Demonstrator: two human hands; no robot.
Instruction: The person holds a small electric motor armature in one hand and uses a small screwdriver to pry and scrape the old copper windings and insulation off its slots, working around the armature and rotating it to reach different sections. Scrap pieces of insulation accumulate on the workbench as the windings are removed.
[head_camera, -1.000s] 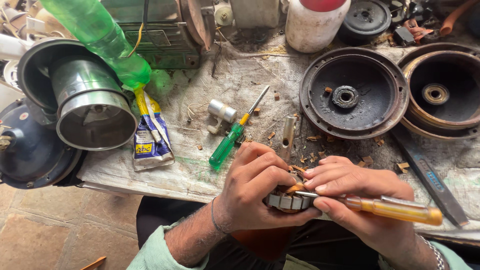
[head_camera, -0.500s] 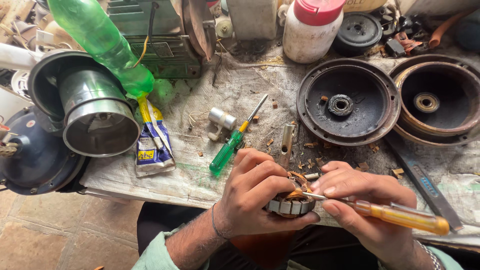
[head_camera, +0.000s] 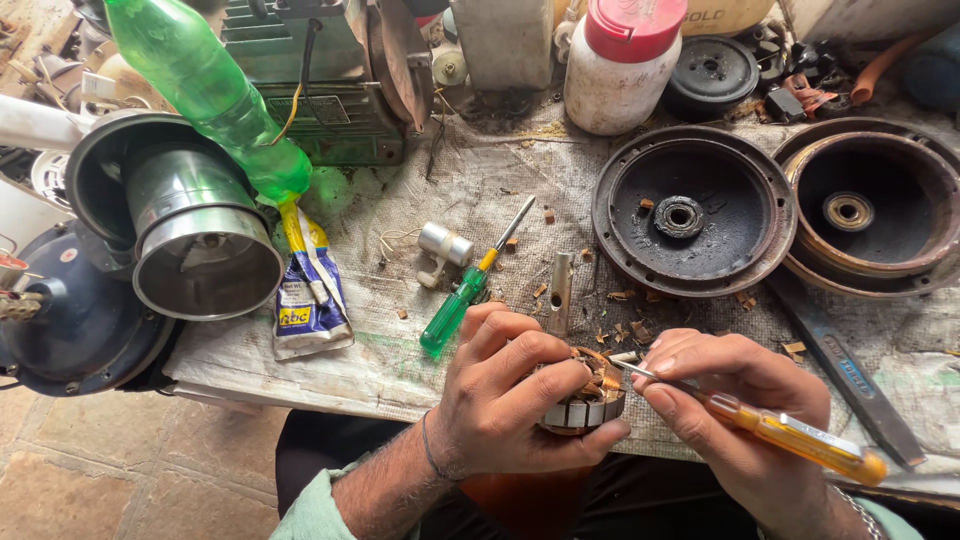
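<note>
My left hand (head_camera: 505, 400) grips a small round metal stator core (head_camera: 583, 410) with slotted sides, held at the near edge of the workbench. Brown paper scraps and copper windings stick out of its top. My right hand (head_camera: 735, 400) holds an orange-handled screwdriver (head_camera: 790, 440), its metal tip poking into the top of the core. Both hands touch each other around the part.
A green-handled screwdriver (head_camera: 460, 300), a small metal tube (head_camera: 560, 290) and a silver capacitor (head_camera: 445, 245) lie on the cloth-covered bench (head_camera: 400, 360). Two round dark motor covers (head_camera: 690, 210) (head_camera: 865, 205) sit right, a flat file (head_camera: 850, 375) beside them. A green bottle (head_camera: 215, 90), glue tube (head_camera: 310, 300), metal housing (head_camera: 195, 235) and white jar (head_camera: 620, 60) stand left and behind.
The view has shifted a little. My right hand has worked the screwdriver tip slightly across the top of the core; my left hand keeps its grip.
</note>
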